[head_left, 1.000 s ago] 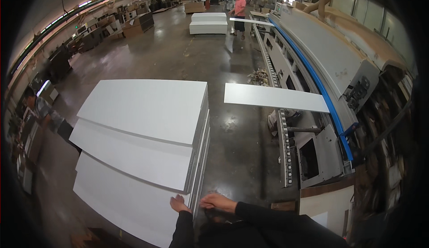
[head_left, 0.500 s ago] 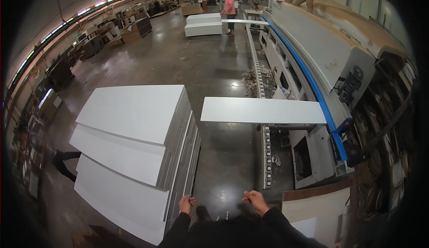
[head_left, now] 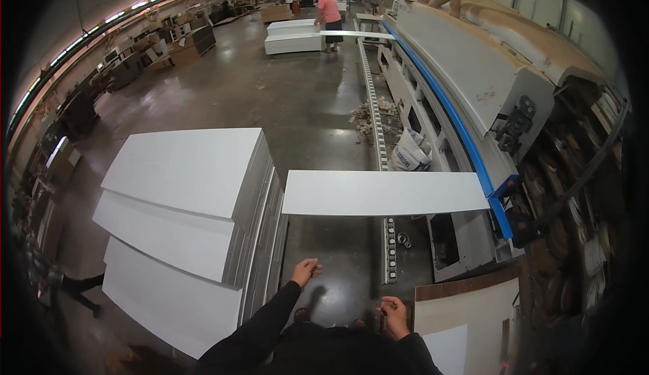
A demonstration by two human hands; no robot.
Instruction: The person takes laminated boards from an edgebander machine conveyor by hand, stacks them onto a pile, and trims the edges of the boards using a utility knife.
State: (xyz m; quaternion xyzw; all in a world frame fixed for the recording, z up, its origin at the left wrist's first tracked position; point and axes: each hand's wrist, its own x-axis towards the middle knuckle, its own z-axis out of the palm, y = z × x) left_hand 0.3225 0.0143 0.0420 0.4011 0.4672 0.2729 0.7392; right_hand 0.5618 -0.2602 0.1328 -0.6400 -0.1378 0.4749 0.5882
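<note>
A long white panel (head_left: 385, 193) lies across from near the stack to the machine, its right end at the blue rail (head_left: 466, 138). To my left stands a tall stack of white boards (head_left: 179, 172), the upper layers offset like steps. My left hand (head_left: 307, 271) is stretched forward beside the stack's right side, below the panel's near edge; it is empty, fingers loosely apart. Near my body, my right hand (head_left: 394, 315) hangs over the floor with loosely bent fingers, a gap showing between thumb and fingers and nothing in them. Neither hand touches the panel.
A roller track (head_left: 390, 256) runs along the machine (head_left: 466, 71). A white sack (head_left: 411, 150) and scraps lie beside it. Boards (head_left: 466, 300) stand at my lower right. A person in a pink shirt (head_left: 329, 10) works by a far stack (head_left: 293, 43); another person's leg (head_left: 84, 286) shows at left.
The white panel has come nearer along the machine. My left hand has moved forward and right; my right hand is slightly lower. The far person now bends toward the far stack.
</note>
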